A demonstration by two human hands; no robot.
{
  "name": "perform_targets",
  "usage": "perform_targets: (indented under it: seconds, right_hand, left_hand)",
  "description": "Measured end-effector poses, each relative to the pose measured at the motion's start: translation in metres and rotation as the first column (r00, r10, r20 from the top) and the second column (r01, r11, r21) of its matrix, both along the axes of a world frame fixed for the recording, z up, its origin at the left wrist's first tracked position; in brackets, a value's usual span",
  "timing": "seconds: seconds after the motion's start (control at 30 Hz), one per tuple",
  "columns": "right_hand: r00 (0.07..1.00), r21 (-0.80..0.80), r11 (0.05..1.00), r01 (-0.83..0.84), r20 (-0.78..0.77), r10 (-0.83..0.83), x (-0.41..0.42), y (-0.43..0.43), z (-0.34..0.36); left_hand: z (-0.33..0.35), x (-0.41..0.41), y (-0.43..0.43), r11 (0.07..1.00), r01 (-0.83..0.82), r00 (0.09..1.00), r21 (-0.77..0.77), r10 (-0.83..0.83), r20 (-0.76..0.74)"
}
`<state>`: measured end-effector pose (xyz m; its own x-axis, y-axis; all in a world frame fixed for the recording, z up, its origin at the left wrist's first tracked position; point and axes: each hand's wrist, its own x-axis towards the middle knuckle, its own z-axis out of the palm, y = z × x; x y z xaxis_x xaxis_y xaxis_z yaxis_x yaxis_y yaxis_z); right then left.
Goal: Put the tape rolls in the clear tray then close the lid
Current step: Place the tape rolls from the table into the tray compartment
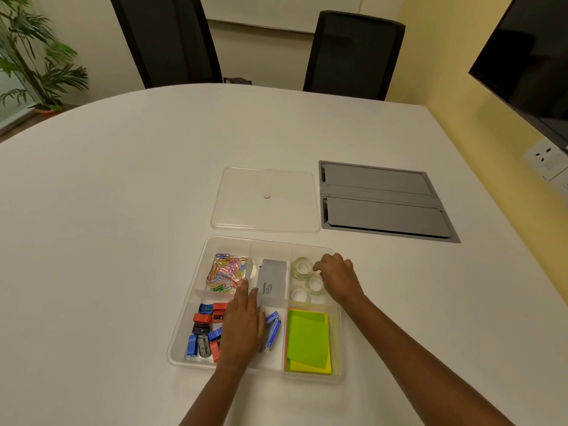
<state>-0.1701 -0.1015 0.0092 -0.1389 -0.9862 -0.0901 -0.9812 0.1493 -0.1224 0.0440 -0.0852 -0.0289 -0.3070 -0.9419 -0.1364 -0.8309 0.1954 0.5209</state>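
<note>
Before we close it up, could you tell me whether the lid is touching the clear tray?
Apart. The head view shows the lid lying flat beyond the clear tray, with a strip of bare table between them.

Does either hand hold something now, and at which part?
Neither. The left hand lies flat over the tray; the right hand hovers beside the tape rolls.

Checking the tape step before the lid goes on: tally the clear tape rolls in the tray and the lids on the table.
Tape rolls, far-right compartment of the clear tray: 3
Lid, on the table beyond the tray: 1
Total: 4
</note>
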Motion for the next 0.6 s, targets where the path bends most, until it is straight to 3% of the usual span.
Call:
perform_targets:
  seconds: [0.07,0.2,0.6]
  right_hand:
    - [0.991,0.064,0.996,-0.065,-0.11,0.072,0.007,-0.005,-0.002]
    - [0.988,0.125,0.989,-0.074,-0.123,0.089,0.015,-0.02,-0.021]
    - [0.972,0.018,0.994,-0.11,-0.208,0.111,0.017,-0.014,-0.021]
  left_hand:
    - [0.0,0.0,0.0,1.0,-0.006,1.0,0.008,0.006,-0.005]
    - [-0.001,0.0,0.0,1.0,-0.018,0.999,-0.005,0.018,-0.026]
    - [-0.003,0.001,-0.001,1.0,-0.004,1.0,-0.001,0.004,-0.007]
